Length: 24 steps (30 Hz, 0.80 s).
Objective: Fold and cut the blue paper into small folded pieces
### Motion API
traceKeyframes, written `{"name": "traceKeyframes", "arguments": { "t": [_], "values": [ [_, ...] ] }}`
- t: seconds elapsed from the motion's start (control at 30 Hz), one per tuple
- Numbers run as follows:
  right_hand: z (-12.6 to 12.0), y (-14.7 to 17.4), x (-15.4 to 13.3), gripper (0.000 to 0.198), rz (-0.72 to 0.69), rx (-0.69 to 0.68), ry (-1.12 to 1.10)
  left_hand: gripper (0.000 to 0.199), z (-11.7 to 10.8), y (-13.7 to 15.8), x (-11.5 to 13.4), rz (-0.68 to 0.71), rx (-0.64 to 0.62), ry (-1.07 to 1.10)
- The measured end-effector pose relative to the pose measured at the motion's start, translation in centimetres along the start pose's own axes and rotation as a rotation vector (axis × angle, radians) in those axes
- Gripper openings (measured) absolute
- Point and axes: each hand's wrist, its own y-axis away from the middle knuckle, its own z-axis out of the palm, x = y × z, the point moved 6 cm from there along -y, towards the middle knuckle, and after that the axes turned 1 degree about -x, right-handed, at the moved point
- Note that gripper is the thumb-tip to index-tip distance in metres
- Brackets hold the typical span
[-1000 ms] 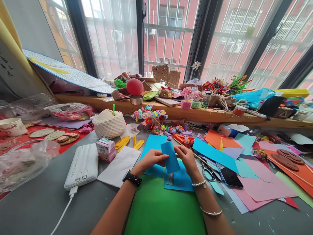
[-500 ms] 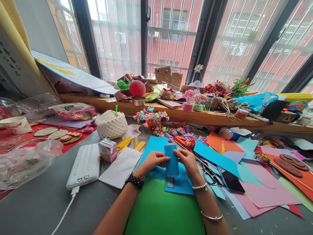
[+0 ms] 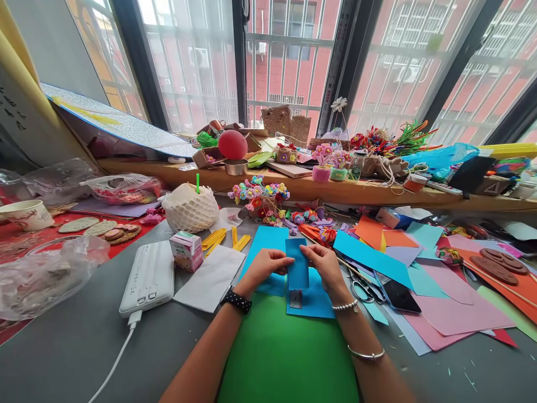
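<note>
- You are holding a plain blue paper piece (image 3: 298,273).
- You are wearing a black watch strap (image 3: 239,302) with white dots.
- You are working above a solid green surface (image 3: 289,358).
- You are facing a white, net-patterned wrap (image 3: 191,211) and a red ball (image 3: 232,145).

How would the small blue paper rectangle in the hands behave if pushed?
The small blue paper rectangle would probably bend easily, looking thin. It seems light: the left hand and right hand pinch it at its edges. It may resist drooping, since its surface looks flat.
</note>
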Motion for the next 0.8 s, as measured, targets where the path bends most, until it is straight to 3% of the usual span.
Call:
{"name": "traceKeyframes", "arguments": {
  "t": [0.2, 0.67, 0.8],
  "values": [
    [0.6, 0.3, -0.1, 0.032, 0.073, -0.096, 0.025, 0.033, -0.6, 0.5, 1.1, 0.054, 0.069, 0.050],
    [-0.1, -0.1, 0.2, 0.029, 0.006, -0.031, 0.074, 0.034, -0.8, 0.3, 0.6, -0.012, 0.074, 0.068],
    [-0.1, -0.1, 0.1, 0.029, 0.027, -0.045, 0.085, 0.033, -1.4, 0.1, 0.5, 0.016, 0.145, 0.098]
  ]
}}
